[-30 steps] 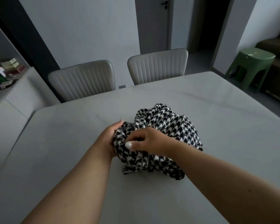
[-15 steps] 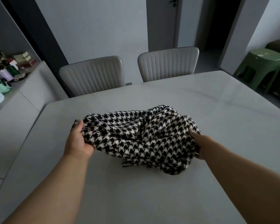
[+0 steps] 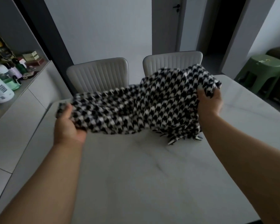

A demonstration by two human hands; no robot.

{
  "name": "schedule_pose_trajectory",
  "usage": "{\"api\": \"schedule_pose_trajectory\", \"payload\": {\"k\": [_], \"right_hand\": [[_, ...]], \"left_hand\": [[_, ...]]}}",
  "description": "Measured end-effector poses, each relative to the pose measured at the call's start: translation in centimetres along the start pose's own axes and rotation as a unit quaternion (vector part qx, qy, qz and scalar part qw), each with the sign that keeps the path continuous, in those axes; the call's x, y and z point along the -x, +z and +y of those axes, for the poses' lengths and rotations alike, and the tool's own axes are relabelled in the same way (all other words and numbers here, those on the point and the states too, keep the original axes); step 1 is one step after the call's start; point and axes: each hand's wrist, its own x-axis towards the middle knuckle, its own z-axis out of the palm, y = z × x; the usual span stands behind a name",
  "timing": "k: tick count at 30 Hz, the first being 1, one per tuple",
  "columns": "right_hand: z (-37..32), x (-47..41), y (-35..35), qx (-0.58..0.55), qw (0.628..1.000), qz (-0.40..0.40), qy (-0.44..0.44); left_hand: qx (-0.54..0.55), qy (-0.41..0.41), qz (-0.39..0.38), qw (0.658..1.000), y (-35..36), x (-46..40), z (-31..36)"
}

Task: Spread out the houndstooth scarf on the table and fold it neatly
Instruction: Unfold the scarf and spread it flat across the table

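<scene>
Arms outstretched: left hand (image 3: 67,126) and right hand (image 3: 209,102) grip scarf (image 3: 136,107) ends above table (image 3: 152,175).

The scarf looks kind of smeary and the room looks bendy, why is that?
Head view: the scarf is motion-blurred, its checks smeared, most near the right hand and left hand; the wide lens bows walls and the table edge; the light is dim and grey, with no glare and only soft shadow under the scarf.

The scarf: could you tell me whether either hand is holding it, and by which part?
Both. The left hand grips the houndstooth scarf at its left end, the right hand at its bunched right end.
</scene>
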Motion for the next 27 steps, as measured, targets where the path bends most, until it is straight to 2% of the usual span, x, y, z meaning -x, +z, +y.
{"api": "schedule_pose_trajectory", "payload": {"k": [2, 5, 7, 9, 10, 11, 13, 14, 16, 18, 20, 23, 27], "right_hand": [[2.5, 0.4, -0.4, 0.114, 0.993, -0.035, 0.018], [6.2, 2.1, -1.5, 0.339, 0.936, -0.075, 0.058], [7.2, 3.6, -1.9, 0.393, 0.914, -0.057, 0.084], [7.2, 5.2, -1.7, 0.402, 0.913, -0.050, 0.046], [7.0, 5.9, -1.4, 0.407, 0.912, -0.060, 0.008], [6.7, 6.5, -0.9, 0.412, 0.908, -0.074, -0.033], [6.1, 7.6, 0.4, 0.419, 0.895, -0.114, -0.104], [5.8, 8.0, 1.1, 0.419, 0.888, -0.138, -0.128], [5.5, 8.6, 2.5, 0.414, 0.875, -0.196, -0.158], [5.4, 8.8, 4.0, 0.419, 0.854, -0.256, -0.174], [5.6, 8.5, 5.5, 0.433, 0.822, -0.316, -0.194], [6.9, 7.4, 7.7, 0.484, 0.744, -0.409, -0.212], [9.2, 5.8, 8.7, 0.557, 0.650, -0.500, -0.128]], "left_hand": [[-0.057, -0.060, 0.013, 0.996, -2.0, 0.5, -3.0], [-0.179, -0.166, 0.020, 0.970, -5.6, 1.7, -7.8], [-0.262, -0.249, 0.029, 0.932, -7.2, 2.9, -10.0], [-0.346, -0.290, 0.047, 0.891, -8.3, 3.3, -10.7], [-0.414, -0.289, 0.052, 0.862, -8.5, 3.2, -10.6], [-0.504, -0.269, 0.064, 0.818, -8.8, 2.9, -10.2], [-0.646, -0.174, 0.088, 0.738, -8.5, 2.1, -9.1], [-0.671, -0.132, 0.091, 0.724, -8.1, 1.5, -8.6], [-0.675, -0.065, 0.053, 0.733, -6.9, 0.3, -8.3], [-0.675, -0.036, -0.007, 0.737, -5.9, -1.2, -8.7], [-0.678, -0.045, -0.052, 0.732, -4.9, -2.6, -9.7], [-0.678, -0.068, -0.076, 0.728, -3.7, -4.5, -11.3], [-0.644, -0.134, -0.060, 0.750, -3.4, -5.6, -14.2]]}}
